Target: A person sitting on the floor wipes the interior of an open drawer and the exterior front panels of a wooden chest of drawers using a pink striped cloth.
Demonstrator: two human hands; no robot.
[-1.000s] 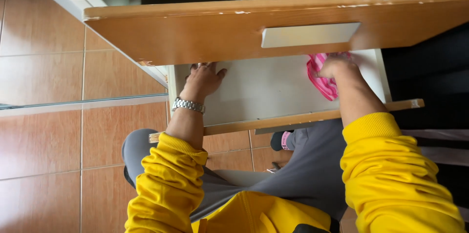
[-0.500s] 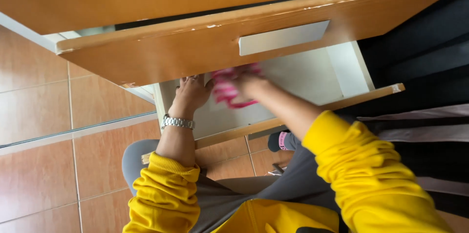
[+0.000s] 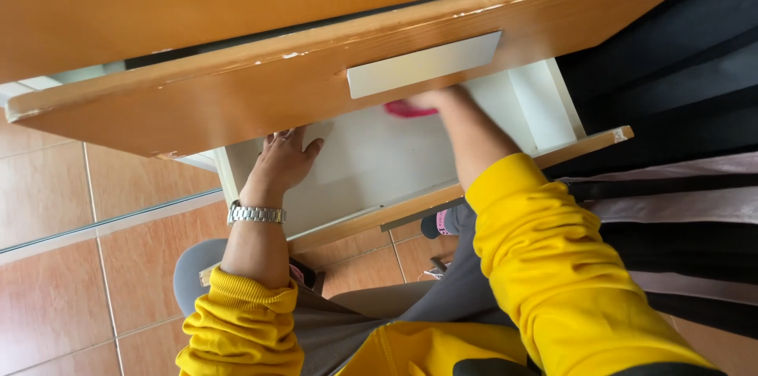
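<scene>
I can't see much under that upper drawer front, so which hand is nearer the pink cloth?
Right. The right hand is on the pink cloth inside the white drawer; the left hand rests apart, on the drawer's left side.

The upper drawer front (image 3: 237,100) overhangs the open white drawer (image 3: 379,163) (its front half stays reachable).

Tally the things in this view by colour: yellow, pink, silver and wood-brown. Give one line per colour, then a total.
Yellow: 2, left sleeve and right sleeve
Pink: 1, cloth
Silver: 2, wristwatch and drawer handle
Wood-brown: 2, upper drawer front and lower drawer front
Total: 7
</scene>
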